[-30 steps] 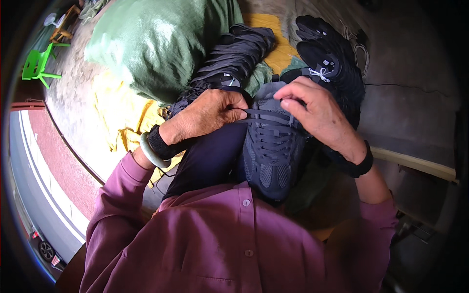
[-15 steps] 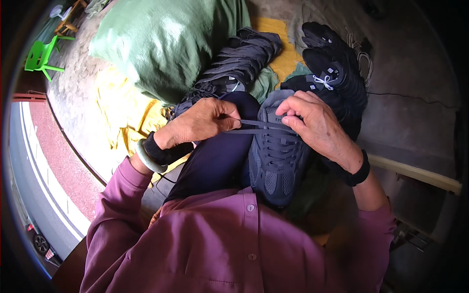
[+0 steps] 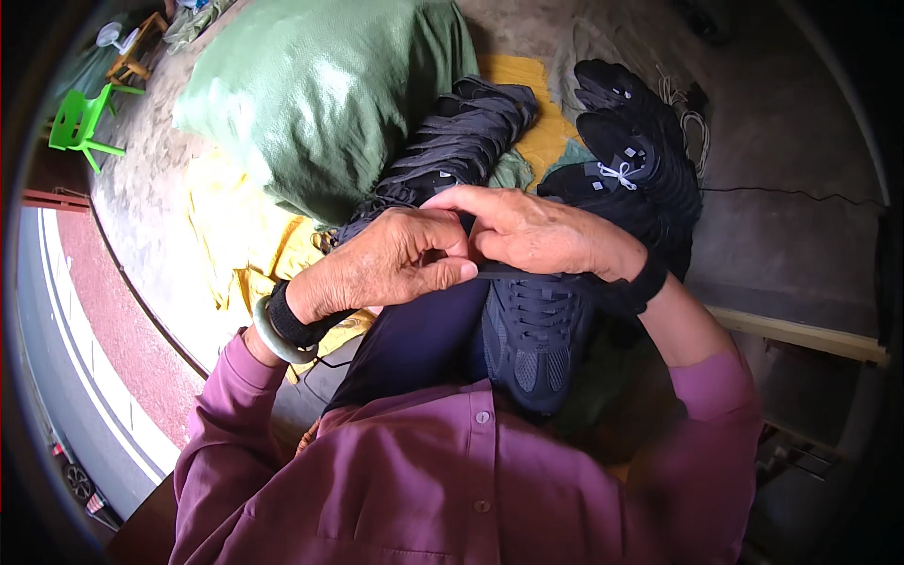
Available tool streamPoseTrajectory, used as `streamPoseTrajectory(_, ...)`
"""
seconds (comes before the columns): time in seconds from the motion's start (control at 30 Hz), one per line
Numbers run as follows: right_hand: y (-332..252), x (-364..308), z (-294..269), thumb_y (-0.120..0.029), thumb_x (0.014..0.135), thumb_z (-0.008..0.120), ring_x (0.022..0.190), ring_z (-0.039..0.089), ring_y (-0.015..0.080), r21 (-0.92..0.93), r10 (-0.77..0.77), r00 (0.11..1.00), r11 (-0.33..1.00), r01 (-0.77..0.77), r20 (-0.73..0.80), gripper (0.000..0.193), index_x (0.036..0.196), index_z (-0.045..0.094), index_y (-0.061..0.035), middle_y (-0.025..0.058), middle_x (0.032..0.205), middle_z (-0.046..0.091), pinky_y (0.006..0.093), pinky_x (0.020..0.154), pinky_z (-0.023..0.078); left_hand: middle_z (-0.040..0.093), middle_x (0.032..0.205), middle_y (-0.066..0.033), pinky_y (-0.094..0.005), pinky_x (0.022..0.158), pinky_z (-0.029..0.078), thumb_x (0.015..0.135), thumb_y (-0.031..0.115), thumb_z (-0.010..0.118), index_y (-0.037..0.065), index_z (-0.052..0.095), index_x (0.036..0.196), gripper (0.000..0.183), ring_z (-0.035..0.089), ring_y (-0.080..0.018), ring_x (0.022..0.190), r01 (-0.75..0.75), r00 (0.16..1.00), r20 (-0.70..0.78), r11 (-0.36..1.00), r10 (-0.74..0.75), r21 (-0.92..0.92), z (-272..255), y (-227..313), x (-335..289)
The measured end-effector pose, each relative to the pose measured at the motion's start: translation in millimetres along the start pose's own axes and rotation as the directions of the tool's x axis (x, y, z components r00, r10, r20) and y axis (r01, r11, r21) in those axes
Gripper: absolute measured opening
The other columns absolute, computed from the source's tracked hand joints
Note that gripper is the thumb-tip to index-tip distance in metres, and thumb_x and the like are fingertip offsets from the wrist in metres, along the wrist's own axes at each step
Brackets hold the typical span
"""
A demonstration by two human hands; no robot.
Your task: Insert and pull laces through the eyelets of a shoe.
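A dark grey lace-up shoe (image 3: 537, 330) rests by my lap with its toe toward me, laces criss-crossed over the tongue. My left hand (image 3: 395, 254) is closed, thumb and fingers pinching the shoelace (image 3: 518, 275) left of the shoe's top. Right against it, my right hand (image 3: 541, 231) reaches across above the shoe opening with its fingers curled in at the left hand's fingertips. The lace runs taut below the right hand. What the right fingertips grip is mostly hidden, though they meet at the lace. The shoe's collar lies behind the right hand.
Beyond my hands lie a row of dark grey shoes (image 3: 461, 132) and a pile of black shoes (image 3: 640, 141), one with a white lace bow. A big green sack (image 3: 311, 104) bulges behind yellow sheeting (image 3: 226, 226). A green chair (image 3: 85, 122) stands far left, a wooden bar (image 3: 800, 334) at right.
My right hand has moved left from over the shoe's tongue to meet the left hand. The two lace strands stretched between the hands are now mostly covered.
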State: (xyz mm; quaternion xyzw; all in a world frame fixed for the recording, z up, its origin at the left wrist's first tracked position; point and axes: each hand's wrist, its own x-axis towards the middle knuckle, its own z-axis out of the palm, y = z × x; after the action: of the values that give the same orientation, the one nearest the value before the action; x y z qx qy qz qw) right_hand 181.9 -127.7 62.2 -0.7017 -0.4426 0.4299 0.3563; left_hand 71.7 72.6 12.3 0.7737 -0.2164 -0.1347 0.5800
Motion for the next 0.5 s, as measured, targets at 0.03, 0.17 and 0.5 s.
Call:
streamPoseTrajectory(0.03,7,5,3,-0.005,0.091,0.057,0.113,0.064,0.0281,-0.020,-0.040,0.999,0.999,0.041,0.030,0.050,0.140,0.052,-0.0007,0.0184,0.122,0.066,0.0371,0.097,0.050,0.063,0.086,-0.0098,-0.0363,0.076,0.049,0.099,0.022,0.071,-0.001,0.064,0.091,0.025,0.060,-0.0230,0.081,0.007,1.000,0.011,1.000,-0.007,0.011,1,1,-1)
streamPoseTrajectory(0.17,11,2,-2,-0.011,0.094,0.061,0.102,0.067,0.0213,-0.027,-0.002,0.996,1.000,0.005,0.088,0.045,0.137,0.055,-0.0006,0.0141,0.111,0.070,0.0338,0.089,0.052,0.065,0.088,-0.0117,-0.0376,0.077,0.050,0.098,0.022,0.072,-0.002,0.065,0.091,0.025,0.064,-0.0266,0.083,-0.073,0.997,0.006,0.997,0.073,0.037,2,5,-1)
streamPoseTrajectory(0.5,-4,-41,-17,-0.017,0.093,0.062,0.089,0.066,0.0335,-0.336,0.121,0.976,0.925,-0.177,-0.183,0.022,0.097,0.068,0.0033,0.0162,0.092,0.068,0.0426,0.080,0.051,0.066,0.088,-0.0131,-0.0381,0.073,0.052,0.098,0.020,0.071,-0.003,0.065,0.089,0.025,0.065,-0.0300,0.082,-0.100,0.992,-0.065,0.989,0.108,0.105,7,4,-8)
